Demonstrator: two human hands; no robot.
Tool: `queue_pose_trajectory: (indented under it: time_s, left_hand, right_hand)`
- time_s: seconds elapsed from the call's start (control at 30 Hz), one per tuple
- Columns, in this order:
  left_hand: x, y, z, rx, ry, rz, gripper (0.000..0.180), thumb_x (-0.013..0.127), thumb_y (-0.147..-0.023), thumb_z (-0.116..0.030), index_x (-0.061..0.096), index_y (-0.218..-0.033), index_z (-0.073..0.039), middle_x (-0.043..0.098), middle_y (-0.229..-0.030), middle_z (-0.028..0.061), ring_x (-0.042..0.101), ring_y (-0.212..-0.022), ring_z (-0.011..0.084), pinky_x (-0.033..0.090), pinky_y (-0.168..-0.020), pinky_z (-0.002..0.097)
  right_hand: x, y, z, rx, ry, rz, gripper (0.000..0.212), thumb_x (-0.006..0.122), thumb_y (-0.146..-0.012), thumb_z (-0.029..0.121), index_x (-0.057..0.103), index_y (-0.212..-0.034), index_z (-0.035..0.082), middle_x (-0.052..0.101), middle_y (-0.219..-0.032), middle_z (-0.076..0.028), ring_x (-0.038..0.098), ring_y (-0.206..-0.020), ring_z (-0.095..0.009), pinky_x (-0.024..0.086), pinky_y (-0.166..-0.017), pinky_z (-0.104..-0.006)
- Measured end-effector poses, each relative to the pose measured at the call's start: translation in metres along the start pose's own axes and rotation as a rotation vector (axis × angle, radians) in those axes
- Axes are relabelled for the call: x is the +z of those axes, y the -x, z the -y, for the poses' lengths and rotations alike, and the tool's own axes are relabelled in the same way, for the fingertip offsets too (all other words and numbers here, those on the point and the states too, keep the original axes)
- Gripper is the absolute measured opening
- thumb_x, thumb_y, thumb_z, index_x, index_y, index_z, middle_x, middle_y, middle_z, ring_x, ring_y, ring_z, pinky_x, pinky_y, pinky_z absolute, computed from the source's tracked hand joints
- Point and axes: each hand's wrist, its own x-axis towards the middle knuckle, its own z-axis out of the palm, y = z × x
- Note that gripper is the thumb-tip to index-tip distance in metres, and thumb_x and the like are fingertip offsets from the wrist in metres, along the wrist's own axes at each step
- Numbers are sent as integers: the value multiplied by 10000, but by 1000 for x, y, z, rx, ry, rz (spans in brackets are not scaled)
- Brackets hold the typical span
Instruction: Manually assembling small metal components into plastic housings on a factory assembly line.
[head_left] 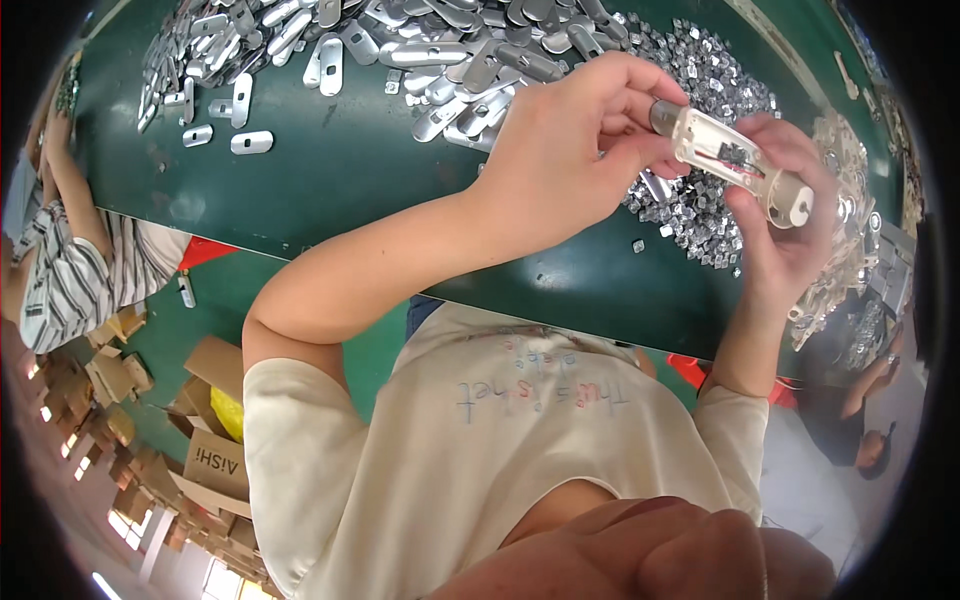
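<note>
A clear, pale plastic device housing [715,148] is held above the right part of the table, tilted down to the right. Inside it show a small dark component and thin red and dark wires. My left hand [565,150] pinches its upper left end, by a grey metallic end piece [663,117]. Around the lower right end, with its round whitish cap [790,202], my right hand [800,235] has its thumb and fingers closed. Beneath the housing lies a heap of small shiny metal pieces [690,215]. Some of my left fingertips are hidden behind the housing.
Silvery oblong covers [430,55] with slots are piled along the far side of the green table [350,170]. Pale clear plastic parts [840,240] lie at the right. Another person's arm [75,190] is at far left. Cardboard boxes [215,460] stand on the floor, lower left.
</note>
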Motion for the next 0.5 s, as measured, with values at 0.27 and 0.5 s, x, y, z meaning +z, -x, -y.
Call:
queue_pose_trajectory:
  time_s: [0.27, 0.5]
  left_hand:
    - [11, 4, 9, 3, 107, -66, 229, 589, -797, 53, 500, -1007, 28, 653, -845, 107, 662, -782, 143, 539, -660, 236]
    - [7, 3, 7, -5, 90, -75, 244, 637, -780, -15, 515, -988, 21, 646, -816, 88, 645, -726, 117, 527, -661, 222]
  right_hand:
    - [6, 13, -9, 54, 31, -20, 385, 696, -722, -15, 493, -1049, -21, 527, -1057, -171, 530, -1002, -241, 426, -870, -332]
    - [9, 15, -10, 59, 117, 22, 376, 690, -707, -46, 501, -1032, -21, 517, -1051, -158, 514, -952, -209, 420, -817, -299]
